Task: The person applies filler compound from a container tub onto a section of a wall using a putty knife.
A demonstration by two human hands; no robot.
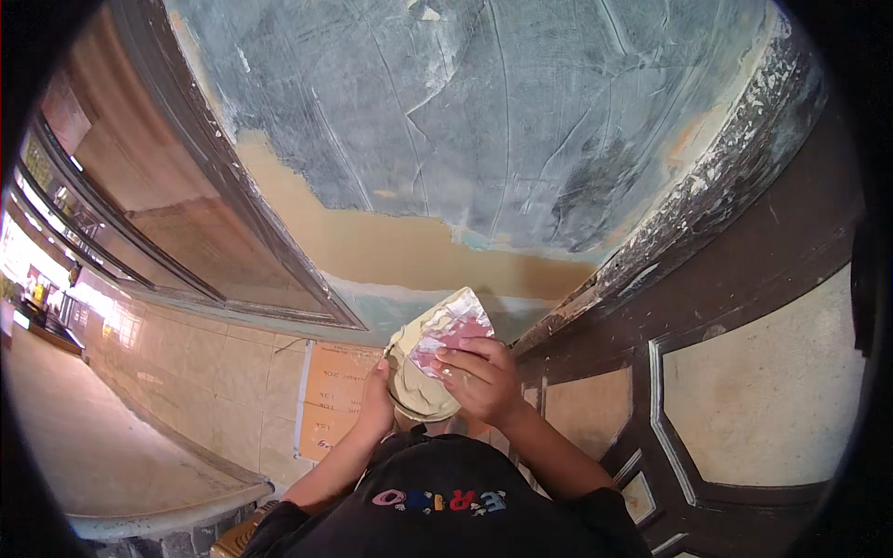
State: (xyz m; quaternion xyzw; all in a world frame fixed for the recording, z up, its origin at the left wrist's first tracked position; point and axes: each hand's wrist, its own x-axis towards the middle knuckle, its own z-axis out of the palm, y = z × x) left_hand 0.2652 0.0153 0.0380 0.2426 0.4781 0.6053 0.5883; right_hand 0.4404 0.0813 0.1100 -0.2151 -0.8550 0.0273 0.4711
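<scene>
My left hand [377, 402] is closed on the side of a round tub [400, 409] at the lower middle of the view. Cream-coloured paste [428, 392] fills it, with a thick, smeared surface. In my right hand [486, 383] is a flat pinkish putty spreader [473, 327], pinched between fingers and thumb. It is tilted over the tub, its face streaked with white residue and its far edge coated with paste. Paste also spots my right fingers. Ahead stands a wall [484, 121], grey and rough above, with a smooth tan band [391, 240] low down.
A dark window frame [270, 223] with brownish panes borders the wall on the left. To the right are a paint-flecked door frame [688, 200] and a dark panelled door [642, 391]. An orange cardboard sheet [330, 391] lies on the tiled floor [223, 381]. A curved ledge [177, 511] is at lower left.
</scene>
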